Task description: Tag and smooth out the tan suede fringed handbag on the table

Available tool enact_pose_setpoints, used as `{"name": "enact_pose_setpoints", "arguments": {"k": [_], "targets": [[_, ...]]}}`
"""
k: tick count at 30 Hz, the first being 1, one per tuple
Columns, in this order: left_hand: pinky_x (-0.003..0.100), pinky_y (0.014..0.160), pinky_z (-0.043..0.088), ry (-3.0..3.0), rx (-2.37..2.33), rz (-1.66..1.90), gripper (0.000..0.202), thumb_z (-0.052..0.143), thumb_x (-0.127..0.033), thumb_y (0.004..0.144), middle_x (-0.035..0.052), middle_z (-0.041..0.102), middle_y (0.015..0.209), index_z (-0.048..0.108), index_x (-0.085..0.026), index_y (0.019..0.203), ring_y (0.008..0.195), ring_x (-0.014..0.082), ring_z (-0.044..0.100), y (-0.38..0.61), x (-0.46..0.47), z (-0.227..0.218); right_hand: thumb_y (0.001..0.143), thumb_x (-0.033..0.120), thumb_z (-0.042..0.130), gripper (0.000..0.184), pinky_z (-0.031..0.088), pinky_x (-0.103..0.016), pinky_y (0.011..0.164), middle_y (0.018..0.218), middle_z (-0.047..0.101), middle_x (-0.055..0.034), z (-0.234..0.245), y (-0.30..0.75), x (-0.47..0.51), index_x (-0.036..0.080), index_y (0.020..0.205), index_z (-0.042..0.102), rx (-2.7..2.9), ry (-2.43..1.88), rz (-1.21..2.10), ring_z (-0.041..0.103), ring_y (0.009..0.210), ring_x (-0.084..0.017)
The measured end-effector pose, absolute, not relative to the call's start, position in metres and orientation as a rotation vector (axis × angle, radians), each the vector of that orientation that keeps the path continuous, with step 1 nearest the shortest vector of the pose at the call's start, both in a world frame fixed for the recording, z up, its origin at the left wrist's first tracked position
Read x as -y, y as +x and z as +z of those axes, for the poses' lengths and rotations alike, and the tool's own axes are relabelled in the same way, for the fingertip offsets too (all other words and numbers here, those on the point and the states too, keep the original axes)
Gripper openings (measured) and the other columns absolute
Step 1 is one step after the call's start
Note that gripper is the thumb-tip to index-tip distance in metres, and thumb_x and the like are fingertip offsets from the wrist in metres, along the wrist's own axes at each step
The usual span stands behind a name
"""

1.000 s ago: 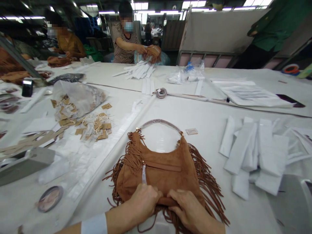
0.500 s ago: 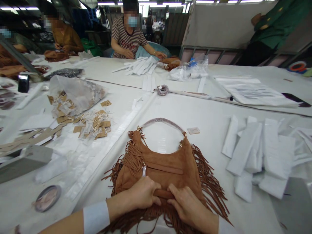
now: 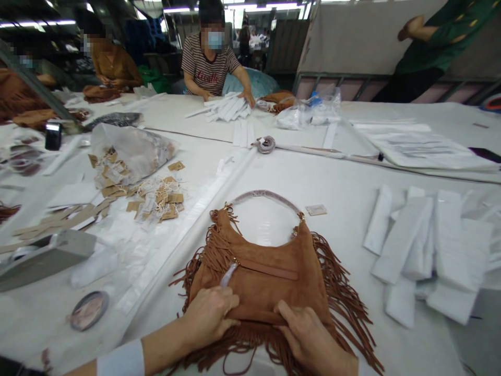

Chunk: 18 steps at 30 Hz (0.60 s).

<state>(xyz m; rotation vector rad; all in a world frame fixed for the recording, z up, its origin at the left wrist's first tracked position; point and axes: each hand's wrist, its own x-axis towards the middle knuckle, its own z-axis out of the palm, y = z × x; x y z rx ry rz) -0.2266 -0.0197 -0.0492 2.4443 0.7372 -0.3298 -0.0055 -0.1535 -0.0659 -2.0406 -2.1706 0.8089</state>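
Note:
A brown suede fringed bag [image 3: 270, 274] lies flat on the white table [image 3: 336, 188], its wrapped handle [image 3: 266, 196] arching away from me. My left hand [image 3: 207, 316] rests on the bag's lower left, fingers curled and pinching the suede just below the zipper pull [image 3: 228, 274]. My right hand [image 3: 309, 337] presses on the bag's lower right edge, fingers bent over the fringe there. Fringe spreads out on both sides and under my hands.
White folded strips [image 3: 422, 250] lie piled to the right. Kraft tags with strings [image 3: 156, 201] and a plastic bag [image 3: 129, 151] sit at left, a tape roll [image 3: 89, 310] nearer. Across the table a person in a striped shirt [image 3: 211, 65] handles white strips [image 3: 227, 107].
My hands have moved apart along the bag's lower edge, the left hand sliding left. The person opposite has shifted both hands onto the white strips.

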Motion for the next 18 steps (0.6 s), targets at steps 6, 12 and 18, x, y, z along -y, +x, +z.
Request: {"name": "enact_pose_setpoints", "arguments": {"k": [6, 12, 18], "targets": [[0.030, 0.078, 0.044, 2.400, -0.492, -0.310, 0.025, 0.051, -0.047, 0.090, 0.0022, 0.067, 0.091, 0.060, -0.025, 0.098, 0.092, 0.0223, 0.060, -0.217, 0.027, -0.031, 0.076, -0.002, 0.040, 0.028, 0.032, -0.029, 0.063, 0.082, 0.066, -0.0027, -0.059, -0.008, 0.161, 0.020, 0.093, 0.046, 2.243, -1.978, 0.781, 0.060, 0.074, -0.019], [0.029, 0.073, 0.046, 2.427, -0.572, -0.432, 0.016, 0.049, -0.037, 0.091, 0.0047, 0.066, 0.091, 0.058, -0.024, 0.095, 0.087, 0.0226, 0.063, -0.215, 0.030, -0.040, 0.086, 0.008, 0.045, 0.018, 0.034, -0.028, 0.064, 0.084, 0.067, -0.0015, -0.062, -0.008, 0.165, 0.022, 0.098, 0.047, 2.177, -1.984, 0.877, 0.062, 0.076, -0.019], [0.030, 0.073, 0.047, 2.417, -0.706, -0.390, 0.020, 0.046, -0.041, 0.092, 0.0043, 0.068, 0.087, 0.056, -0.024, 0.095, 0.086, 0.0243, 0.065, -0.210, 0.025, -0.057, 0.091, 0.019, 0.050, 0.010, 0.040, -0.030, 0.070, 0.087, 0.068, -0.0041, -0.075, -0.008, 0.154, 0.020, 0.101, 0.049, 2.148, -2.051, 0.731, 0.064, 0.081, -0.022]]}}
